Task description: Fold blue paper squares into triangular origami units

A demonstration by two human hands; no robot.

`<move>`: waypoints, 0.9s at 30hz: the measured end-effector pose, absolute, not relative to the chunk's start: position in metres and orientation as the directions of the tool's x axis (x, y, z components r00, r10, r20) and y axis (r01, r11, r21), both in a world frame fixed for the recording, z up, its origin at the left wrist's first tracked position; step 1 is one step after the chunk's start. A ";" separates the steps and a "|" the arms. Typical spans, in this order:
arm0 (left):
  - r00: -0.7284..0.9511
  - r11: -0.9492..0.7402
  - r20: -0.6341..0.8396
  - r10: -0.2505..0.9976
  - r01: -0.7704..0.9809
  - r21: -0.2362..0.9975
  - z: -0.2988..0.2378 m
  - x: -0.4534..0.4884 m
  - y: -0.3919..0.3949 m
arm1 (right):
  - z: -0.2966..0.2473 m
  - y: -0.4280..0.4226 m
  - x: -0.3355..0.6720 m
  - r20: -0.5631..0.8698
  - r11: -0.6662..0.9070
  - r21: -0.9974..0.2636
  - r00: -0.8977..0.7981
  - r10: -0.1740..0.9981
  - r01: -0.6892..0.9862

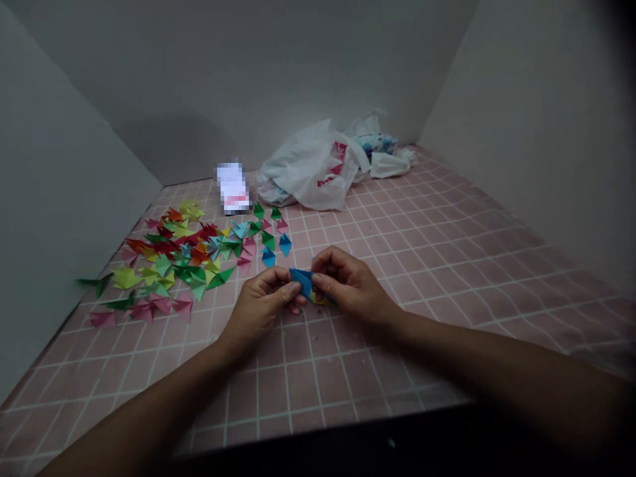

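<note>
A small folded piece of blue origami paper is pinched between my two hands, just above the pink checked cloth. My left hand grips its left end between thumb and fingers. The right-hand side is held by my right hand, whose fingers are closed and hide part of the paper. A bit of yellow or green shows at the lower edge, partly under my right fingers. Beyond my hands lie two small blue folded pieces, with green folded pieces and pink ones close by.
Many folded paper cranes in red, yellow, green and pink spread over the left side. A lit phone leans at the back, beside a white plastic bag with red print. Grey walls enclose the cloth-covered surface.
</note>
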State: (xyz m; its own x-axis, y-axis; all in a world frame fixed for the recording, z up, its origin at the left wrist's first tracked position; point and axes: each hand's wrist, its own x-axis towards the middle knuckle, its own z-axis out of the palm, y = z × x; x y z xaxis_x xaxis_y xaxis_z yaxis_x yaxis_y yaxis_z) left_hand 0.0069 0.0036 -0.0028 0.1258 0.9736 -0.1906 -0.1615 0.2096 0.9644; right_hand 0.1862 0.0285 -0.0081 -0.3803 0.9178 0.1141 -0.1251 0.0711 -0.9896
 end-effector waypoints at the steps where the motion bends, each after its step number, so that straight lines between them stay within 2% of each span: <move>1: 0.121 0.210 -0.192 0.974 -0.167 0.963 -0.003 0.007 0.003 | -0.008 0.028 0.186 0.116 0.074 -0.989 -0.368 0.923 -0.128; 12: 0.011 0.165 -0.165 0.986 -0.155 0.974 -0.003 0.008 0.001 | -0.008 0.025 0.185 0.073 0.047 -0.996 -0.408 0.910 -0.075; 18: 0.022 0.074 -0.071 0.997 -0.164 0.984 -0.006 0.007 0.002 | -0.006 0.023 0.186 0.189 0.187 -0.981 -0.429 0.883 -0.046; 23: 0.036 -0.075 0.077 0.996 -0.038 0.996 -0.002 0.007 0.000 | -0.007 0.023 0.184 0.101 0.060 -0.992 -0.410 0.906 -0.112; 27: 0.030 -0.175 0.172 0.985 0.109 0.979 0.000 0.007 -0.003 | -0.010 0.024 0.182 0.094 0.038 -0.990 -0.436 0.895 -0.135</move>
